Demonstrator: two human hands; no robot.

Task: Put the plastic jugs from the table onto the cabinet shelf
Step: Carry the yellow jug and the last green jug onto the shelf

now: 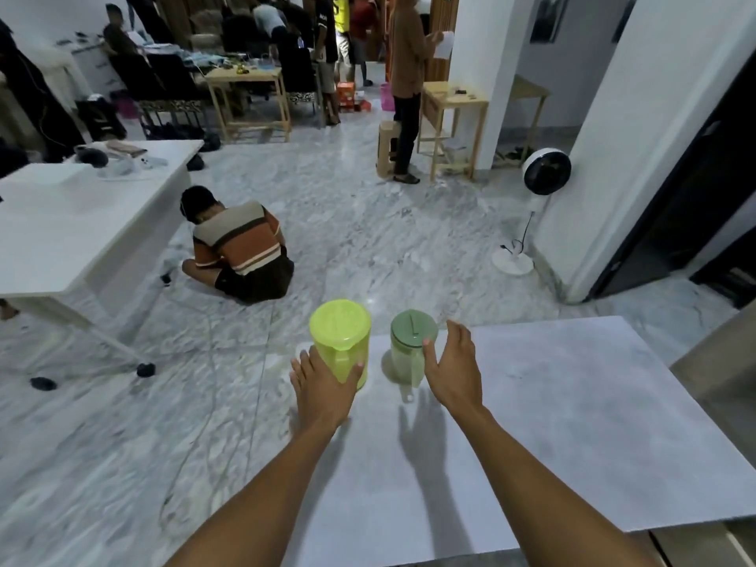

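Two lidded plastic jugs stand at the far left corner of the pale grey table [572,403]. The yellow-green jug [340,329] is on the left, its handle turned toward me. My left hand [323,390] is spread against its near side, fingers left of the handle and thumb on the body, not closed. The pale green jug [409,345] stands just to the right, handle also toward me. My right hand [454,366] is open beside it on the right, thumb tip touching the jug just under its lid.
A person in a striped shirt [241,251] crouches on the marble floor beyond the table. A white desk [73,223] stands at left and a white fan [540,178] by the pillar at right. A beige furniture edge [720,362] borders the table's right side. Several people stand far back.
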